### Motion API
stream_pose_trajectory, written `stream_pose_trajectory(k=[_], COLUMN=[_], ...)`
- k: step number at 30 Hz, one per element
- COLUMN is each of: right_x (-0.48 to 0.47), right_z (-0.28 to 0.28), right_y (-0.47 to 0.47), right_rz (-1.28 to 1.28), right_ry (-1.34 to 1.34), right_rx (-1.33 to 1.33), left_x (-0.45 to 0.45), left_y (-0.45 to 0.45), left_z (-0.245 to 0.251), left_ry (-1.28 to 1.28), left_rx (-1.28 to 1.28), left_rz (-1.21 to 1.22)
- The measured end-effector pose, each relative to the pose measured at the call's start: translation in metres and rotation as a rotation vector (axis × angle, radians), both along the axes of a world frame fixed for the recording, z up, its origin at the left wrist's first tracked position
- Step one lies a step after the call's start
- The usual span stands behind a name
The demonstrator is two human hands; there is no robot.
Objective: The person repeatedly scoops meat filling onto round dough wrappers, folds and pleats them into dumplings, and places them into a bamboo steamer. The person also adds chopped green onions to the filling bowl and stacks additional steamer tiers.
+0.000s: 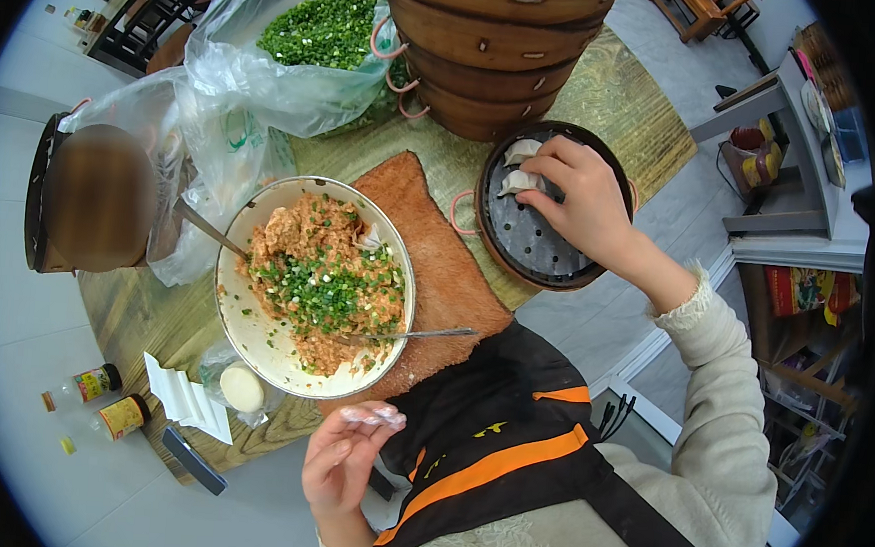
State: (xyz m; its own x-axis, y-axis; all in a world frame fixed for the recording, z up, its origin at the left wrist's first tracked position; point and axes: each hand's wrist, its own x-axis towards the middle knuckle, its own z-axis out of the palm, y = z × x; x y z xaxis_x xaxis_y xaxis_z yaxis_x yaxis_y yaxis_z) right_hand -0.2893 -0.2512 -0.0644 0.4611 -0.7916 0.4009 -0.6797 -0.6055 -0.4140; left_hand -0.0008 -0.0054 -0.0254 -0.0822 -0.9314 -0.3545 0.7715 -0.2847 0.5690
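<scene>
My right hand reaches into a small round bamboo steamer and pinches a white dumpling between thumb and fingers. Beside it, a second dumpling sits on the perforated dark liner. My left hand is held palm up near my apron, below the bowl, with white powder on its fingertips and nothing in it. An enamel bowl holds minced filling topped with chopped green onion. One metal utensil leans at its left; another handle crosses the near rim.
A tall stack of bamboo steamers stands behind the small one. Plastic bags hold chopped green onion. A brown towel lies under the bowl. Round dough wrappers, folded white paper and a phone are near the left table edge.
</scene>
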Motion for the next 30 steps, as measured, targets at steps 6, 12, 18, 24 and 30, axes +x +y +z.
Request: stream_pose_trajectory(k=[6, 12, 18, 24, 30], right_x=[0.006, -0.051, -0.103, -0.099, -0.073], right_z=[0.005, 0.021, -0.016, -0.024, -0.003], right_y=[0.005, 0.013, 0.029, 0.011, -0.028], right_rz=[-0.016, -0.3, -0.444, -0.395, -0.207], right_ry=[0.024, -0.215, -0.146, -0.109, 0.061], right_rx=[0.015, 0.002, 0.431, 0.361, 0.279], left_x=[0.034, 0.101, 0.119, 0.11, 0.108], left_y=[0.005, -0.006, -0.002, -0.002, -0.004], left_z=[0.011, -0.003, -0.019, -0.018, -0.019], left_ry=[-0.356, -2.01, -2.017, -2.112, -2.066], left_rx=[-0.112, 0.073, 0.21, 0.135, 0.184], left_rz=[0.194, 0.387, 0.195, 0.283, 0.32])
